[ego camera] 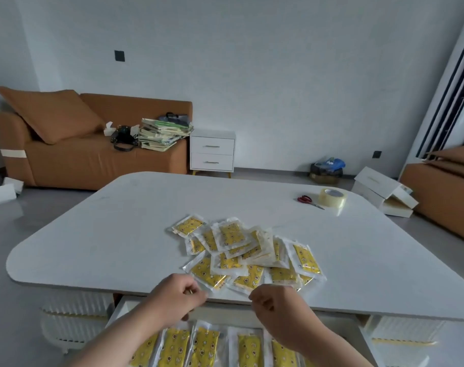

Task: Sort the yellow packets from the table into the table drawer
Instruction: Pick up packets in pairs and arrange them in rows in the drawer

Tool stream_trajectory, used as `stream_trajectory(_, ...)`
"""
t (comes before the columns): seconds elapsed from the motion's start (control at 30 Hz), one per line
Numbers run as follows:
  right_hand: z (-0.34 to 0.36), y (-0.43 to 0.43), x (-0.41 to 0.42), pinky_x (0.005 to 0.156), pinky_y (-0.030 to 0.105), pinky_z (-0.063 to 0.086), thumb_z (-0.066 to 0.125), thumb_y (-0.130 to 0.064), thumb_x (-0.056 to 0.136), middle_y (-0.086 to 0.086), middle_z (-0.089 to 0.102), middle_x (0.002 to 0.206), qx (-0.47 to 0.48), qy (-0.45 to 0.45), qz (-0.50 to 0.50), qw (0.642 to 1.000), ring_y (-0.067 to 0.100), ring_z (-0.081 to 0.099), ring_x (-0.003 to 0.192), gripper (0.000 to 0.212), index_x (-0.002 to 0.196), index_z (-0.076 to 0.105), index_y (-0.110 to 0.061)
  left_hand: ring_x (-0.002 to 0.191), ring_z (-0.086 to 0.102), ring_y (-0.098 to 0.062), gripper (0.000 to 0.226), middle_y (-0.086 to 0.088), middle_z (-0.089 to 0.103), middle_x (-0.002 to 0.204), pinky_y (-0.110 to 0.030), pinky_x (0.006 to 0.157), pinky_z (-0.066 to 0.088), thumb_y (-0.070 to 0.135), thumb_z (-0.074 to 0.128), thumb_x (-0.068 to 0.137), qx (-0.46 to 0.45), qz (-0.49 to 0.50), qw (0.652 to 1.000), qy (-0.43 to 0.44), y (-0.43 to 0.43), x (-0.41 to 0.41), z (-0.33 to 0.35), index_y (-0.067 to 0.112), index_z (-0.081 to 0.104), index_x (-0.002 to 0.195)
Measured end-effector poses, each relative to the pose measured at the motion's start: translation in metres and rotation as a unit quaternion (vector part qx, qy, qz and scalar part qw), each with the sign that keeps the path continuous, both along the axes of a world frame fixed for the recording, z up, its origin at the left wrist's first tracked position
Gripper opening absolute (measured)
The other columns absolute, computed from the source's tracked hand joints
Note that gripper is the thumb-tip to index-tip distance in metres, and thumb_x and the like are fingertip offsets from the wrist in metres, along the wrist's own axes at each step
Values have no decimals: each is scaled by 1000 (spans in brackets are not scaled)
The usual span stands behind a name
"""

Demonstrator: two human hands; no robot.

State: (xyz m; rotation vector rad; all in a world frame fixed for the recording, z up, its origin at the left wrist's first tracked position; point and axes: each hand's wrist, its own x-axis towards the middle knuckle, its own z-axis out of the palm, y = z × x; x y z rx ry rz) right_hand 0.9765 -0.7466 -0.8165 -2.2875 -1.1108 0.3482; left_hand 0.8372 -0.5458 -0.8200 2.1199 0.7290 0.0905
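Packets (248, 251) lie heaped on the table (114, 234) at my 12 o'clock, near the edge for easy reach; more are filed in rows in the open drawer (119, 309) at 6. My left hand (176, 296) and right hand (274, 304) hover between, fingers (199, 296) loosely curled, apparently empty.

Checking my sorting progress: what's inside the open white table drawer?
The open white table drawer holds yellow patterned packets in clear wrappers, lined side by side. The left forearm and right forearm cover some; the white tabletop hides the drawer's back.
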Motion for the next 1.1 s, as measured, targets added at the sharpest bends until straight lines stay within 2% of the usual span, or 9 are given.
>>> stream_trajectory(0.1,3,4,25,74,16,53,59,-22,92,-14,71,84,58,-2,-51,997,1,66,79,18,94,69,-36,56,56,-17,33,-8,60,67,-29,56,50,35,66,89,-93,82,988,-90,9,39,12,3,64,82)
stream_trajectory(0.2,2,14,50,65,9,49,62,-25,92,-17,69,84,85,-13,-84,993,-4,63,75,17,103,70,-33,55,54,-20,48,-7,56,64,-34,60,53,49,68,85,-120,129,978,-113,22,84,19,2,63,87)
stream_trajectory(0.3,1,29,74,64,3,42,62,-22,92,-19,65,85,134,-21,-111,984,-8,59,79,20,110,71,-27,65,60,-21,50,-7,62,79,-35,74,56,60,63,83,-36,141,988,-49,36,131,16,12,60,95)
stream_trajectory(0.4,-3,39,91,65,4,40,62,-19,91,-21,64,84,197,-10,-158,968,-9,58,82,18,105,72,-25,85,66,-25,70,-7,67,103,-32,76,56,68,59,79,97,159,982,38,46,166,4,10,59,116)
stream_trajectory(0.57,-23,40,100,75,14,47,61,-20,92,-23,63,90,168,1,-162,972,-5,59,88,21,110,70,-26,70,67,-22,74,0,70,80,-26,56,49,84,55,65,215,175,955,105,49,206,-8,15,65,90)
stream_trajectory(0.63,-26,40,103,76,15,48,61,-20,92,-22,63,91,169,6,-164,972,-4,60,88,21,110,70,-26,78,67,-23,74,-1,70,88,-28,58,50,80,63,64,203,177,957,109,50,214,-9,13,64,97)
stream_trajectory(0.8,-23,41,105,73,15,49,62,-22,92,-22,65,90,178,-8,-166,970,-5,61,86,18,106,69,-30,107,62,-29,91,-12,61,125,-34,78,56,58,83,63,110,202,967,110,64,215,-7,6,50,130)
stream_trajectory(0.93,-13,46,103,75,20,52,65,-21,90,-20,67,86,216,-25,-173,960,-4,63,82,14,93,66,-35,111,61,-33,91,-15,57,131,-36,73,55,29,90,64,34,220,973,53,73,206,-10,3,42,137)
stream_trajectory(1.1,5,84,104,75,19,50,61,-30,91,-17,67,91,156,-68,-139,975,0,61,86,11,99,68,-32,103,61,-28,77,-11,60,124,-32,71,50,24,86,69,21,214,976,20,78,197,-15,3,47,131)
